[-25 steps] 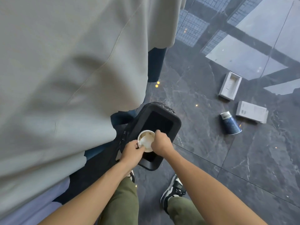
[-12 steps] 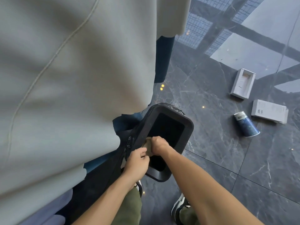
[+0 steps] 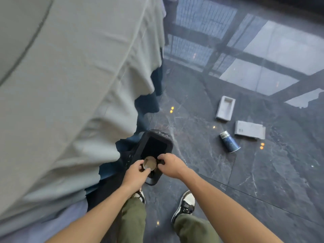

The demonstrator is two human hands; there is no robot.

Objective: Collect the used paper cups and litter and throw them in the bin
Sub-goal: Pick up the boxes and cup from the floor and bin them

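Resting over the near rim of the black bin (image 3: 154, 146), a paper cup (image 3: 149, 163) is held mouth-up between both hands. The left hand (image 3: 135, 174) fingers (image 3: 142, 164) are curled against its left side, the right hand (image 3: 171, 165) fingers (image 3: 160, 157) pinched at its right rim. A blue cup (image 3: 229, 141) and two white boxes (image 3: 225, 108) are left on the floor (image 3: 263, 172), well apart.

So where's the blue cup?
The blue cup lies on its side on the dark floor, right of the bin, beside two white boxes.
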